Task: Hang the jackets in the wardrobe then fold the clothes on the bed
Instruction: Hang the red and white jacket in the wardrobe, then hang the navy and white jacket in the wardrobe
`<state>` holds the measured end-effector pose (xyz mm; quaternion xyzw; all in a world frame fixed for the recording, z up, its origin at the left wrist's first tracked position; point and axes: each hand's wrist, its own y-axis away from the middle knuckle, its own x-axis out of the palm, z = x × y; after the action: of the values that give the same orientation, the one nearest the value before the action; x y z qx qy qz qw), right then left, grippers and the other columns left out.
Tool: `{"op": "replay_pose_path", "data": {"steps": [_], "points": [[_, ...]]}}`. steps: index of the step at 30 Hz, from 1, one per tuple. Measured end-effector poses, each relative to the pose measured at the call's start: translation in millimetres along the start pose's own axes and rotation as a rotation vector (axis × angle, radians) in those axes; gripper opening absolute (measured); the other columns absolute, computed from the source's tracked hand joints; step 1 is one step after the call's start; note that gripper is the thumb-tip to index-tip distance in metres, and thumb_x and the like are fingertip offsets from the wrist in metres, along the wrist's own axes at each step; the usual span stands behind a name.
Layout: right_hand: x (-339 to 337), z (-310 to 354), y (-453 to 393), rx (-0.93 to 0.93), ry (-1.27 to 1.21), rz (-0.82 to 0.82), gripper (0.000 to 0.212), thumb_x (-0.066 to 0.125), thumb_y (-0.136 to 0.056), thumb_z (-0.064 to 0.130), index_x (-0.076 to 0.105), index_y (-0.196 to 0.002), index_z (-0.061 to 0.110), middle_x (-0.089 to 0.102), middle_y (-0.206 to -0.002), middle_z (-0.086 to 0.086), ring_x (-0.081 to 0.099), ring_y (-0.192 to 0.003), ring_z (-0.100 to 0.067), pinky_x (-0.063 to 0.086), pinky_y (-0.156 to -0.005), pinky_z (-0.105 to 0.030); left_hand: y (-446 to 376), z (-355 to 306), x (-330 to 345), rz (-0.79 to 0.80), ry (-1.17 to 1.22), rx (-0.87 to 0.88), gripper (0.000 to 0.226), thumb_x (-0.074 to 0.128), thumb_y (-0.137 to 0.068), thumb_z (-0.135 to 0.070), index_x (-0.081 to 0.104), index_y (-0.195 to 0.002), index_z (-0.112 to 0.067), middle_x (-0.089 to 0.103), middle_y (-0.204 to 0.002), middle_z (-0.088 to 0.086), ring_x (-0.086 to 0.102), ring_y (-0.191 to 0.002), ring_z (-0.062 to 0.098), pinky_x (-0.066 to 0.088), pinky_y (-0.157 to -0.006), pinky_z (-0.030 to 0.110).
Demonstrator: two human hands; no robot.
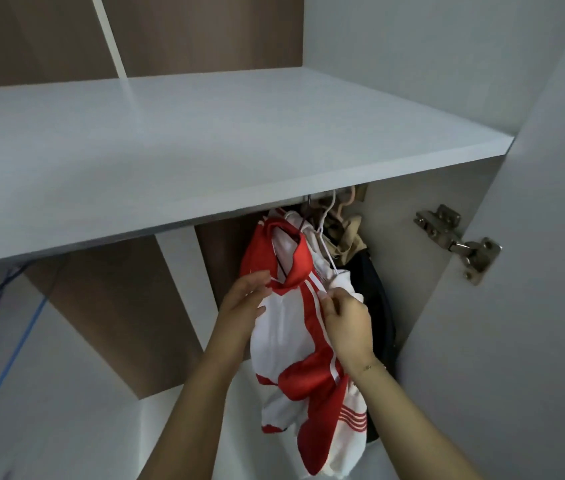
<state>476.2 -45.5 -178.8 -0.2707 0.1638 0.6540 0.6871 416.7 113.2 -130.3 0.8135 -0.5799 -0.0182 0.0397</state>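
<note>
Head view looked up into the wardrobe, under the front edge of its white laminate shelf [205, 161]. A red and white track jacket [291, 334] hung from a hanger below that shelf, near the right side panel; the rail itself was mostly hidden by the shelf edge. The left hand [244, 299] lay against the jacket's front below the collar, fingers fairly straight, thumb at the zip line, pressing rather than clutching. The right hand [347, 323] pinched the fabric at the striped shoulder seam, fingers curled on it. Judgement: both hands were squaring the garment on its hanger so it would hang straight.

Jacket fabric looked smooth and synthetic, slack, bunched at the lower hem, with narrow white stripes on red bands. Behind it hung a white garment [338, 282] on a thin white hanger [324, 220], a tan garment [352, 237] and a dark one [376, 292], packed close together. A metal hinge [461, 242] sat on the right panel. Blue and purple hangers [0, 306] showed at the left edge. The bed was not in view.
</note>
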Motion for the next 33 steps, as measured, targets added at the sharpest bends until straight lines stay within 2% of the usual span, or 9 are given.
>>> {"op": "replay_pose_path", "data": {"steps": [4, 8, 10, 12, 16, 19, 23, 29, 33], "points": [[-14.5, -5.6, 35.8, 0.022, 0.153, -0.055, 0.027, 0.053, -0.099, 0.034, 0.064, -0.095, 0.009, 0.071, -0.087, -0.012, 0.065, -0.082, -0.036, 0.048, -0.065, -0.038, 26.9, 5.2, -3.6, 0.082, -0.019, 0.001, 0.020, 0.059, -0.097, -0.024, 0.063, -0.114, -0.034, 0.061, -0.127, -0.009, 0.057, -0.119, 0.010, 0.046, -0.093, 0.024], [-22.2, -13.2, 91.6, 0.063, 0.120, -0.088, 0.017, 0.058, -0.095, 0.016, 0.059, -0.079, 0.009, 0.068, -0.082, -0.010, 0.063, -0.080, -0.034, 0.043, -0.065, -0.034, 65.4, 7.1, -14.4, 0.150, -0.029, -0.015, 0.020, 0.058, -0.097, -0.023, 0.062, -0.114, -0.033, 0.062, -0.124, -0.012, 0.058, -0.118, 0.009, 0.047, -0.097, 0.026], [-26.0, -15.2, 127.4, 0.078, 0.061, -0.102, 0.014, 0.058, -0.091, 0.005, 0.067, -0.082, 0.010, 0.068, -0.087, 0.000, 0.063, -0.085, -0.021, 0.042, -0.072, -0.024, 90.2, 9.9, -21.9, 0.185, -0.008, -0.033, 0.019, 0.056, -0.098, -0.021, 0.061, -0.112, -0.033, 0.063, -0.124, -0.009, 0.059, -0.116, 0.009, 0.047, -0.099, 0.026], [-30.7, -13.3, 167.9, 0.133, -0.027, -0.114, 0.015, 0.058, -0.093, 0.007, 0.072, -0.091, 0.013, 0.068, -0.095, 0.006, 0.063, -0.089, -0.013, 0.046, -0.079, -0.021, 120.5, 16.0, -31.3, 0.252, 0.022, -0.043, 0.021, 0.054, -0.098, -0.020, 0.062, -0.115, -0.030, 0.065, -0.122, -0.009, 0.062, -0.112, 0.006, 0.049, -0.091, 0.019], [-46.0, -1.2, 242.2, 0.248, -0.302, -0.089, 0.020, 0.057, -0.094, 0.003, 0.072, -0.095, 0.015, 0.073, -0.095, 0.003, 0.068, -0.090, -0.016, 0.054, -0.084, -0.030, 174.0, 32.9, -41.9, 0.342, 0.090, -0.074, 0.023, 0.049, -0.100, -0.015, 0.063, -0.117, -0.021, 0.068, -0.120, -0.004, 0.066, -0.107, 0.006, 0.054, -0.083, 0.016], [-68.3, 7.0, 290.8, 0.302, -0.420, -0.126, 0.026, 0.052, -0.093, -0.004, 0.073, -0.095, 0.011, 0.075, -0.092, 0.001, 0.069, -0.088, -0.012, 0.055, -0.080, -0.025, 207.5, 42.6, -35.1, 0.445, 0.100, -0.092, 0.024, 0.048, -0.101, -0.012, 0.064, -0.119, -0.017, 0.069, -0.121, -0.001, 0.066, -0.112, 0.013, 0.053, -0.092, 0.025], [-106.3, 5.3, 355.0, 0.409, -0.574, -0.292, 0.029, 0.050, -0.094, -0.005, 0.072, -0.091, 0.014, 0.075, -0.086, 0.001, 0.068, -0.076, -0.007, 0.054, -0.067, -0.019, 249.7, 49.3, -7.3, 0.627, 0.099, -0.097, 0.026, 0.047, -0.101, -0.010, 0.066, -0.117, -0.018, 0.070, -0.120, -0.002, 0.063, -0.115, 0.011, 0.048, -0.099, 0.031], [-172.3, -11.5, 457.8, 0.523, -0.669, -0.590, 0.025, 0.047, -0.097, -0.001, 0.071, -0.100, 0.007, 0.075, -0.094, -0.010, 0.068, -0.078, -0.013, 0.053, -0.069, -0.023, 328.2, 51.1, 64.4, 0.925, 0.022, -0.089, 0.024, 0.047, -0.101, -0.008, 0.065, -0.112, -0.019, 0.070, -0.117, -0.002, 0.065, -0.109, 0.010, 0.050, -0.084, 0.020], [-215.8, -27.4, 535.7, 0.588, -0.672, -0.796, 0.024, 0.047, -0.098, 0.000, 0.071, -0.101, 0.005, 0.075, -0.094, -0.011, 0.068, -0.079, -0.014, 0.053, -0.068, -0.023, 401.6, 58.2, 109.2, 1.122, -0.019, -0.115, 0.024, 0.048, -0.100, -0.009, 0.066, -0.112, -0.019, 0.073, -0.111, -0.005, 0.066, -0.108, 0.010, 0.051, -0.086, 0.023]]}}
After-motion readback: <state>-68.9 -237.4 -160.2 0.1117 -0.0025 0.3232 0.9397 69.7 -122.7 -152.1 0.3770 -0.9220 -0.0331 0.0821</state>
